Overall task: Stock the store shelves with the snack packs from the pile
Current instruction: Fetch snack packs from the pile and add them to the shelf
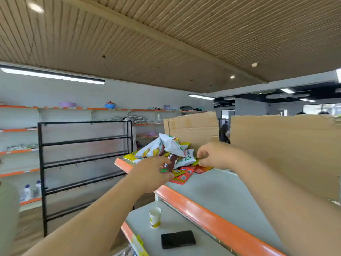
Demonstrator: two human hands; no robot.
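Orange trim point(193, 202) runs along the front edge of the top shelf point(227, 193), and the pile of snack packs point(166, 146) lies at its far end, close to that edge. The left hand point(149, 174) grips a brown pack point(170, 161) at the front of the pile. The right hand point(214, 154) pinches a yellow-green pack point(196, 162), near the cardboard sheet point(193, 126) that stands behind. On the lower shelf point(140, 218) stand a paper cup point(154, 217) and a black phone point(178, 239), well apart.

At the frame's centre, the left hand point(153, 172) covers the brown pack's point(170, 160) lower end; the green pack point(195, 162) in the right hand point(215, 154) is mostly hidden.
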